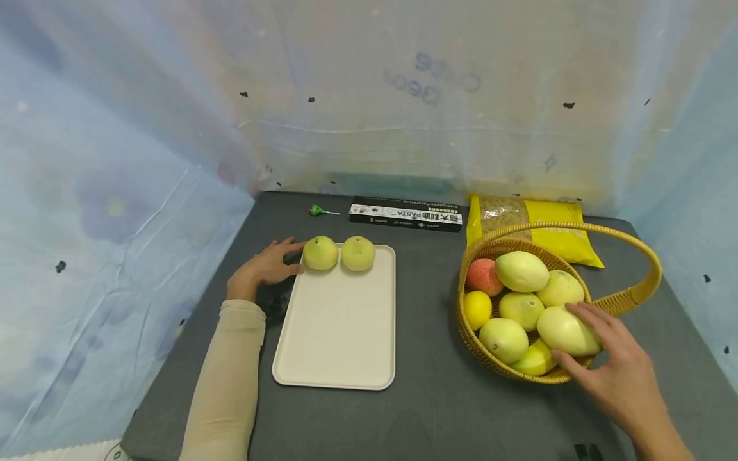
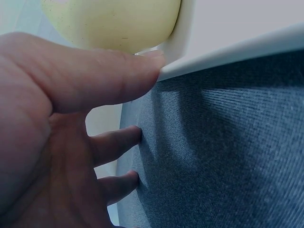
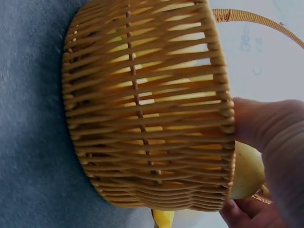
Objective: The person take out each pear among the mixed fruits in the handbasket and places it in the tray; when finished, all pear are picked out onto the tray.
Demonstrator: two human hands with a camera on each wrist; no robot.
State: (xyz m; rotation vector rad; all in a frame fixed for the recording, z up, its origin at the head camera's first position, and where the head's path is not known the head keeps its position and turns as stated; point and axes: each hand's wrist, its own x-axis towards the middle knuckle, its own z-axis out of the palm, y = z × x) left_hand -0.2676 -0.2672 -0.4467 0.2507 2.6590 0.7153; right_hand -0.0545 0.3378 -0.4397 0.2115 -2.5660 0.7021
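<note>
My right hand reaches over the near right rim of a woven basket. Its thumb and fingers lie around a pale green oval fruit, which sits among the other fruit. My left hand is at the far left corner of a white tray, fingers spread and thumb tip at the tray's edge. Right beside that thumb sits a round yellow-green fruit on the tray. A similar round fruit stands just right of it.
The basket also holds a red peach-like fruit, a yellow lemon and several green fruits; its tall handle arches to the right. Behind it lies a yellow bag. A black pasta box and a lollipop lie along the back.
</note>
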